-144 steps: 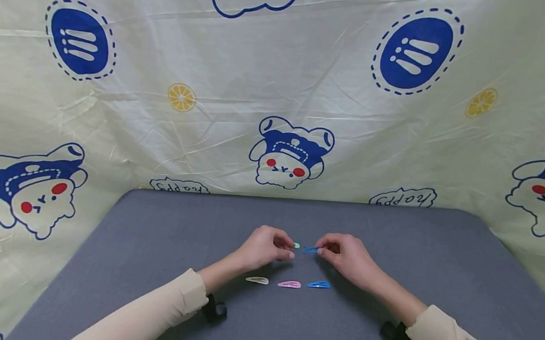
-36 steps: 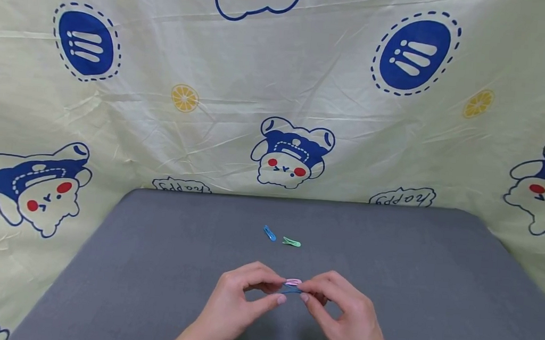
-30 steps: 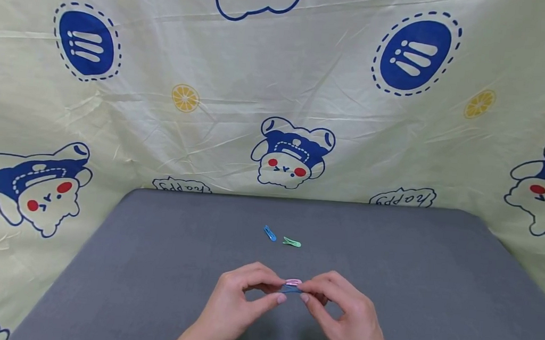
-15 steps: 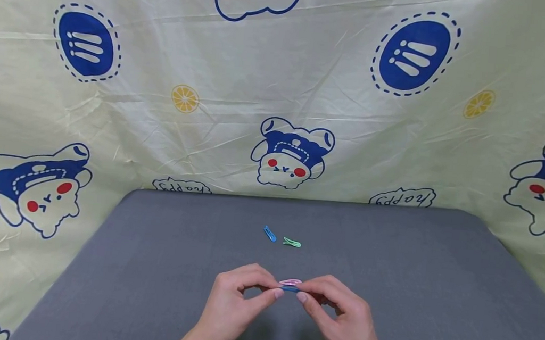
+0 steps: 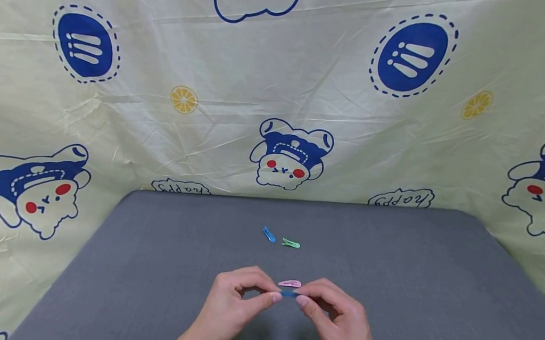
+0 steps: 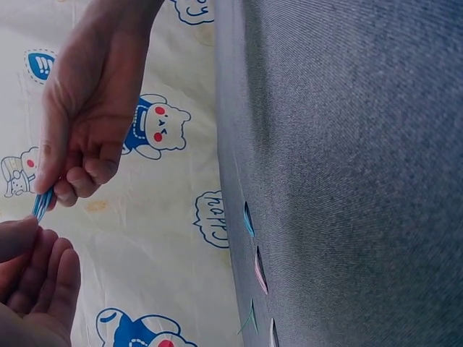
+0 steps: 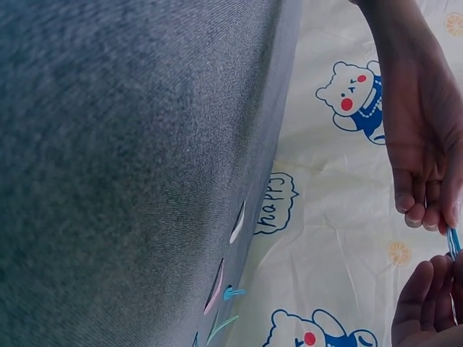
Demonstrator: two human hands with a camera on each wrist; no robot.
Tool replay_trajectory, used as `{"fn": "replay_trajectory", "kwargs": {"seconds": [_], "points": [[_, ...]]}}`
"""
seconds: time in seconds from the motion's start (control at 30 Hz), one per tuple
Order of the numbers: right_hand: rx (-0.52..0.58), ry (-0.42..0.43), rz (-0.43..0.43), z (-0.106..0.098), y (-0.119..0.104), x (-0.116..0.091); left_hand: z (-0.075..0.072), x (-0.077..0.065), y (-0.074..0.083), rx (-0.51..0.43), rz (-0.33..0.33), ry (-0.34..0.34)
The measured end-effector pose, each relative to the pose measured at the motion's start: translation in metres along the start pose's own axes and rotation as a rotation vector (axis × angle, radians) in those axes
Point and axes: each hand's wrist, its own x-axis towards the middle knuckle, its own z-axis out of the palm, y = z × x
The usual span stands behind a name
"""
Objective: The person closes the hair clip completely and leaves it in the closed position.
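Both hands meet in front of the person over the grey table. The left hand (image 5: 233, 305) pinches one end of a blue snap hair clip (image 5: 289, 294) between thumb and fingers. At its other end the right hand (image 5: 338, 314) pinches it the same way. Held level in the head view, the clip (image 6: 42, 204) shows thin blue strands lying close together in the left wrist view. Just beyond it lies a pink hair clip (image 5: 289, 283). Farther back are another blue clip (image 5: 269, 234) and a green clip (image 5: 291, 243) with its arms spread.
A white clip (image 7: 237, 223) and one more blue clip (image 6: 248, 218) lie on the table, hidden behind the hands in the head view. A printed curtain (image 5: 226, 150) hangs behind the table's far edge (image 5: 299, 200).
Earlier the hands were farther back, at a green clip and a blue one. Over the last second the held blue clip's spread arms have come together, and the hands have drawn slightly nearer the person.
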Motion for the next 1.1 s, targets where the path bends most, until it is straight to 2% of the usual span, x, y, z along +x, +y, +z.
{"fn": "replay_trajectory", "kwargs": {"seconds": [0.17,0.27,0.37,0.5,0.63,0.73,0.83,0.93,1.1], "points": [[0.018,-0.06,-0.004,-0.004,0.005,0.001,-0.002,0.001,-0.005,-0.049,0.007,-0.039],[0.061,-0.112,-0.077,-0.006,0.011,0.002,-0.004,0.001,-0.009,-0.091,0.004,-0.069],[0.137,-0.188,-0.2,-0.007,0.019,0.005,-0.005,0.002,-0.013,-0.133,-0.01,-0.106],[0.206,-0.232,-0.257,-0.007,0.025,0.007,-0.005,0.003,-0.017,-0.137,-0.068,-0.114],[0.212,-0.2,-0.14,-0.007,0.024,0.006,-0.004,0.002,-0.016,-0.035,-0.113,-0.083],[0.228,-0.197,-0.01,-0.008,0.021,0.005,-0.004,0.0,-0.016,0.062,-0.047,-0.077],[0.251,-0.201,0.084,-0.008,0.018,0.006,-0.003,0.0,-0.018,0.135,0.061,-0.068],[0.26,-0.193,0.128,-0.008,0.015,0.006,-0.003,0.001,-0.018,0.186,0.139,-0.064],[0.246,-0.166,0.169,-0.007,0.013,0.008,-0.003,0.002,-0.019,0.227,0.19,-0.055]]}}
